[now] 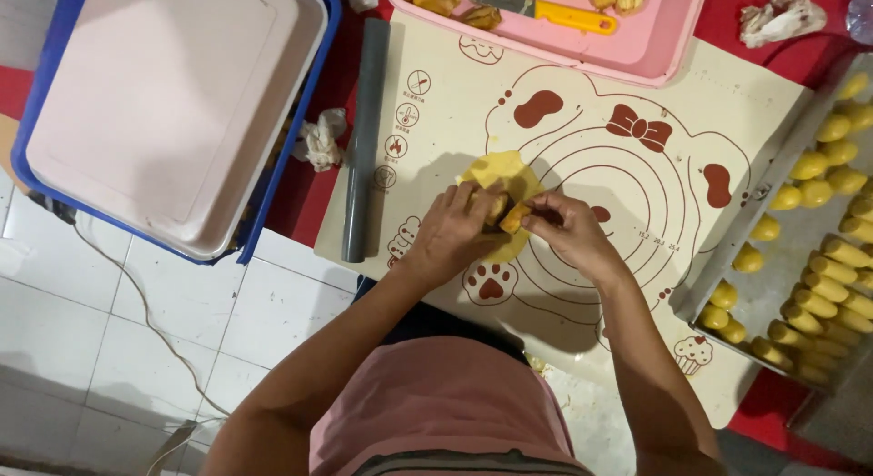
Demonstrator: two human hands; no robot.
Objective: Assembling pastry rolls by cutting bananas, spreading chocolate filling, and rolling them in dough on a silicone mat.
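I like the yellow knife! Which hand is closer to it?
Right. The right hand sits below the yellow-handled knife on the pink tray; the left hand is farther off, down and left.

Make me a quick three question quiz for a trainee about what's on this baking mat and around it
1. True or false: both hands are on the yellow dough sheet at the middle of the baking mat.
2. What lies along the mat's left edge? A) a grey rolling pin B) a whisk C) a spoon
3. Where are the finished yellow pieces lined up?

Key
1. True: the left hand and right hand meet over the dough, pinching a brownish filling piece.
2. A: the grey rolling pin.
3. On the metal tray at the right, where the shaped yellow pieces sit in rows.
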